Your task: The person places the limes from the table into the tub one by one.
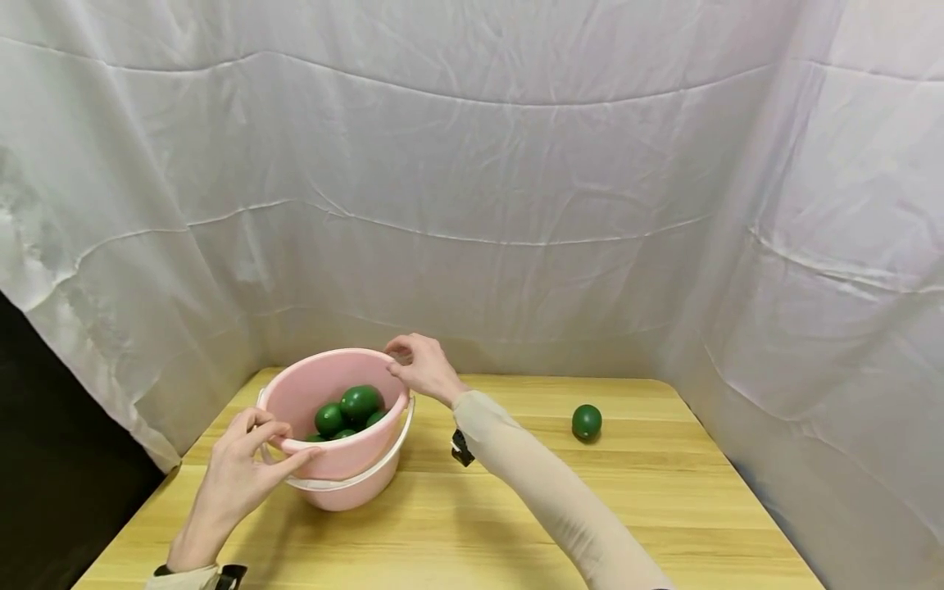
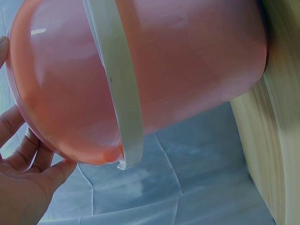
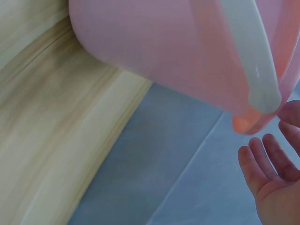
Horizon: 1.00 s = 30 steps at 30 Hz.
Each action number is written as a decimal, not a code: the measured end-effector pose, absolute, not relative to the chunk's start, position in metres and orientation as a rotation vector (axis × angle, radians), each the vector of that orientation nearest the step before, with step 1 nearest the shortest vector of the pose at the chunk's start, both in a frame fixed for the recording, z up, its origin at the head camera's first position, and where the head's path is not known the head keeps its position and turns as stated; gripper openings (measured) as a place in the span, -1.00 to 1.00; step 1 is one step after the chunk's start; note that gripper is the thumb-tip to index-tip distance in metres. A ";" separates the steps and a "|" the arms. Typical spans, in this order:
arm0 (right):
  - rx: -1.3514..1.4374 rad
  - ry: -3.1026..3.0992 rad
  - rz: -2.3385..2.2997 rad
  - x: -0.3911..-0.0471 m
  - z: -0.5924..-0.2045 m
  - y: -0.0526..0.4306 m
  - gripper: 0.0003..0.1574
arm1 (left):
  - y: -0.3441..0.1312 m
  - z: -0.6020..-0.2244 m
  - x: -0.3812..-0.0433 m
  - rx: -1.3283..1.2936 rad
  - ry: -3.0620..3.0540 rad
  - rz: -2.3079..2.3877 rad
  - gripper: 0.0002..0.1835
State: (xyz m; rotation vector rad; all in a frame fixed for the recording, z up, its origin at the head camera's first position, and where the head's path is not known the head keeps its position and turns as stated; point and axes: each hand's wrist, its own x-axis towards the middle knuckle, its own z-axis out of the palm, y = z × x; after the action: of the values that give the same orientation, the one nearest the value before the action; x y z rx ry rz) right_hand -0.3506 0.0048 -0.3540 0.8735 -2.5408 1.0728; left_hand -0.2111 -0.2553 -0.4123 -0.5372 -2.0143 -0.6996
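A pink bucket (image 1: 347, 496) stands at the left of the table, its mouth facing up toward me. Inside it lie several dark green, smooth, roundish fruits (image 1: 361, 403), partly hidden by the near wall. Its white handle (image 1: 313, 485) hangs down across the front. My left hand (image 1: 239, 471) grips the near-left rim, thumb along the outside and fingertips over the edge. At the far-right rim, my right hand (image 1: 429, 369) pinches the edge; the right wrist view shows its other fingers (image 3: 269, 159) held apart from the bucket wall.
One more dark green fruit (image 1: 586, 422) lies alone on the right of the wooden table (image 1: 516, 508). Pale cloth curtains (image 1: 516, 180) hang behind and along both sides. A black area (image 1: 52, 442) shows at the lower left.
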 end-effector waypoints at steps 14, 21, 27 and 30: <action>0.766 -2.509 1.171 -0.347 -0.371 0.033 -0.68 | -0.260 -0.413 -0.209 -0.578 -1.957 -0.710 -0.60; 0.723 -2.471 1.169 -0.350 -0.385 0.053 -0.71 | -0.261 -0.412 -0.207 -0.565 -1.973 -0.699 -0.59; 0.672 -2.472 1.237 -0.348 -0.396 0.070 -0.71 | -0.263 -0.413 -0.206 -0.568 -1.972 -0.691 -0.59; 0.662 -2.461 1.284 -0.346 -0.400 0.079 -0.70 | -0.264 -0.413 -0.205 -0.561 -1.974 -0.696 -0.59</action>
State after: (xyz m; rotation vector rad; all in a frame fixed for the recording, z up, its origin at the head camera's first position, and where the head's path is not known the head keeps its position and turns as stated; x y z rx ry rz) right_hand -0.3463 0.0787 -0.4002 0.6619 -2.4610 1.2842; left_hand -0.2049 -0.2641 -0.4130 -0.5610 -1.9738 -0.6963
